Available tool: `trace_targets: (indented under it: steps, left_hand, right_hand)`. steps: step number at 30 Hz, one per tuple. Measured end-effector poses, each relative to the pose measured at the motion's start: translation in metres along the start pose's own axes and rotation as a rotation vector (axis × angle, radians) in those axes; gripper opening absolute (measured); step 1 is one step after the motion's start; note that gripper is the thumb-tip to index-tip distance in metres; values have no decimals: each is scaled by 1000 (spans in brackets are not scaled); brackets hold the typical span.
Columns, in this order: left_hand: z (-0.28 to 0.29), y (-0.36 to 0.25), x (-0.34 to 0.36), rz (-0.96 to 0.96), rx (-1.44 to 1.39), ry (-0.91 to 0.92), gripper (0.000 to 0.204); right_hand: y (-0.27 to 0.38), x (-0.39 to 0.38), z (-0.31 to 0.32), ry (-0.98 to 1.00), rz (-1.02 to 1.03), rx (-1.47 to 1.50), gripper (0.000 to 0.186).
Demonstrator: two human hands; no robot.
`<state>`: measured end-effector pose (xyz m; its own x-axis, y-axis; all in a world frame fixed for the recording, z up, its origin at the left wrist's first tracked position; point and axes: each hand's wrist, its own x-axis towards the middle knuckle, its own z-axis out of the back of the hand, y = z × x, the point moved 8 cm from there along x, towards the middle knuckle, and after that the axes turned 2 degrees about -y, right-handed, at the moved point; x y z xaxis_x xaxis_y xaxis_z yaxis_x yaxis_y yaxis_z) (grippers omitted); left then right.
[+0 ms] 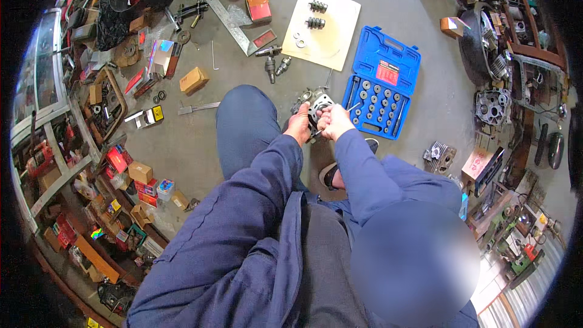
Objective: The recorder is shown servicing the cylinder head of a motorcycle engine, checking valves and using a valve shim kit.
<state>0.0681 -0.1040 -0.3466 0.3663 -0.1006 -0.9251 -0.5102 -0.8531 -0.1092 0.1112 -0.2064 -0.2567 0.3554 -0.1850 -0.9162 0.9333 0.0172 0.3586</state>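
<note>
Between my bent legs is a metal engine casting [319, 102] with a pale, holed face, partly hidden by my hands. My left hand [298, 123] is closed around its left side. My right hand [334, 120] is closed over its right side on a thin metal bar [353, 107], whose exact shape is hard to make out. Just right of them lies an open blue case [384, 58] holding several round metal adapters. Beyond, a cream sheet [328, 48] carries small gear stacks [315, 23] and washers [299, 41], with dark shafts [271, 67] beside it.
Clutter lines both sides: a metal rack [48, 133], cardboard boxes [140, 172], a dark wheel [473, 45], castings [438, 156] and a green machine [516, 246]. A steel square [232, 24], a small box [194, 79] and a flat tool [197, 107] lie on the concrete floor near my left knee.
</note>
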Motion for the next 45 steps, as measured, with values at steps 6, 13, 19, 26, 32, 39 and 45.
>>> trace_targets:
  steps: [6,13,19,26,32,39,45]
  left_hand:
    - [-11,1,-11,5,-10,17,37]
    - [6,5,9,23,35,-31,51]
    - [3,-4,1,10,88,31,49]
    - [-24,7,-23,116,77,55,46]
    - [-12,-7,-17,174,149,141,46]
    - [-28,-9,-71,42,207,7,67]
    - [15,-8,-28,-390,387,-475,81]
  right_hand:
    - [73,-99,39,-947,1047,-853,46]
    - [61,-74,-42,-62,1173,-1677,17]
    - [44,-20,-13,-97,605,-745,12]
    - [-16,-18,-2,160,-399,1143,21]
    - [30,-163,82,335,-69,806,23]
    - [111,-292,278,-61,626,540,24]
    - [125,-311,359,-208,830,496,32]
